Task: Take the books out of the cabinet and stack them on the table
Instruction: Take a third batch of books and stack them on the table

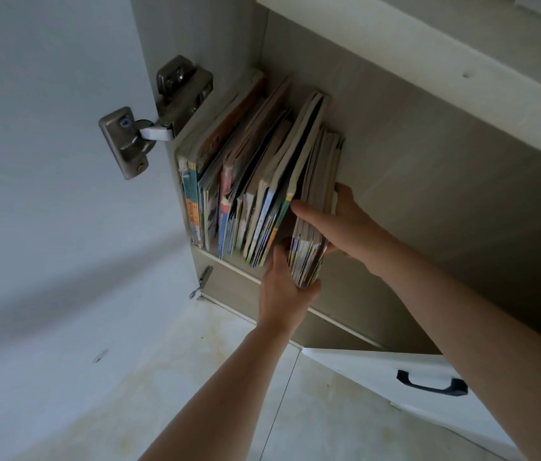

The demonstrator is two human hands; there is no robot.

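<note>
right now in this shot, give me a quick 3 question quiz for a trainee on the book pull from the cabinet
1. True or false: both hands are on the same bundle of books.
2. Which part of the bundle does the left hand hold? A) top edge B) lower end, from below C) nothing
3. Fill in: the row of remaining books stands to the ____ of the bundle in the picture, next to the metal hinge.

Key
1. True: the right hand grips its upper part, thumb on the left face.
2. B
3. left
</note>
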